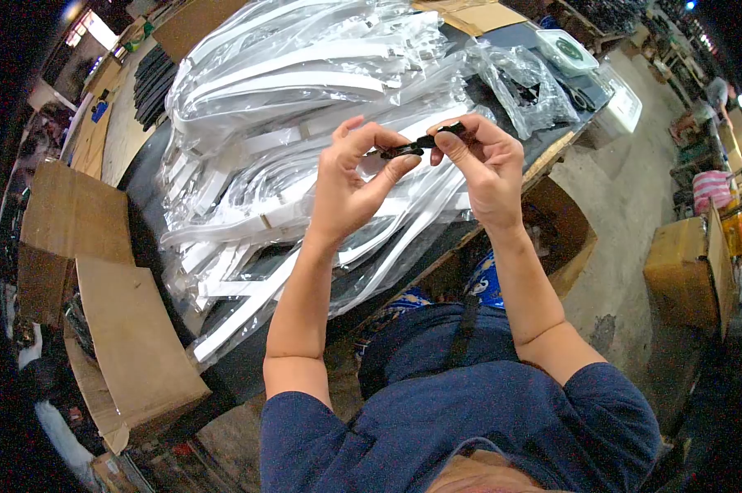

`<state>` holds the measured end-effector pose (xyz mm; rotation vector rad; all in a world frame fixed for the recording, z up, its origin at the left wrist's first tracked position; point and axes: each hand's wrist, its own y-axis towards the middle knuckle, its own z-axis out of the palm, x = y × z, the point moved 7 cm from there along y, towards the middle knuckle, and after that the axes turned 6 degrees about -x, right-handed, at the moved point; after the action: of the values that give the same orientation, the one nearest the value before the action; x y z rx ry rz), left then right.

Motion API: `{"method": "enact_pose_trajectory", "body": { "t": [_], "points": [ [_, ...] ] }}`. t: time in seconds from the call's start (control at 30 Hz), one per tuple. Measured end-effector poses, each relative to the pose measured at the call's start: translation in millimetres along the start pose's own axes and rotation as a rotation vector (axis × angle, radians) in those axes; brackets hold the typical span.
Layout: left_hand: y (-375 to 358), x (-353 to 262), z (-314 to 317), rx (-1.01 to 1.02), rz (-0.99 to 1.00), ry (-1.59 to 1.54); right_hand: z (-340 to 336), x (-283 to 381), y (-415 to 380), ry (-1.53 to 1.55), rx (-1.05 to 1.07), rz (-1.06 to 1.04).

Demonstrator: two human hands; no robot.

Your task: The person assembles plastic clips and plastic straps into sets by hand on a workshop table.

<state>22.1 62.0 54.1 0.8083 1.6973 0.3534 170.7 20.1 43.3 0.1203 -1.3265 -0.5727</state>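
Both hands are raised over the table and meet at a small black buckle-like piece. The thumb and fingers of my left hand pinch its left end. My right hand grips the right end between thumb and fingers. Its exact kind is too small to make out. Beneath and behind the hands lies a large heap of white straps in clear plastic bags, spread over the dark tabletop.
A clear bag of black parts lies at the table's right, near a small clear container. Open cardboard boxes stand at the left; another box is on the floor at right. Farther right is another person.
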Motion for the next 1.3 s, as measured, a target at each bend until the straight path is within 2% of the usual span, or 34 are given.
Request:
{"method": "enact_pose_trajectory", "body": {
  "t": [0.2, 0.3, 0.37, 0.4, 0.47, 0.8, 1.03, 1.3],
  "points": [
    [-1.9, -10.2, 2.5, -0.012, 0.034, 0.092, -4.6, 0.7, -0.8, 0.018, 0.011, -0.012],
    [-2.4, -13.9, 3.3, -0.022, 0.079, 0.155, -8.3, 3.5, 2.6, -0.078, 0.067, 0.009],
    [-4.2, -17.6, 5.8, -0.023, 0.133, 0.204, -2.7, 21.5, 7.4, -0.388, 0.176, -0.251],
    [-4.9, -17.3, 6.6, -0.024, 0.129, 0.201, -5.7, 26.9, 10.6, -0.39, 0.178, -0.247],
    [-4.3, -20.4, 6.6, -0.04, 0.172, 0.213, 4.7, 45.2, 9.7, -0.645, 0.34, -0.442],
    [-3.7, -26.6, 3.8, -0.006, 0.215, 0.268, 11.4, 45.3, 12.1, -0.756, 0.448, -0.53],
    [-2.6, -22.8, 0.4, -0.006, 0.236, 0.288, 16.4, 40.7, 10.1, -0.737, 0.48, -0.509],
    [-2.3, -20.7, 3.1, 0.019, 0.235, 0.246, 20.1, 38.4, -6.0, -0.761, 0.281, -0.691]
  ]
}}
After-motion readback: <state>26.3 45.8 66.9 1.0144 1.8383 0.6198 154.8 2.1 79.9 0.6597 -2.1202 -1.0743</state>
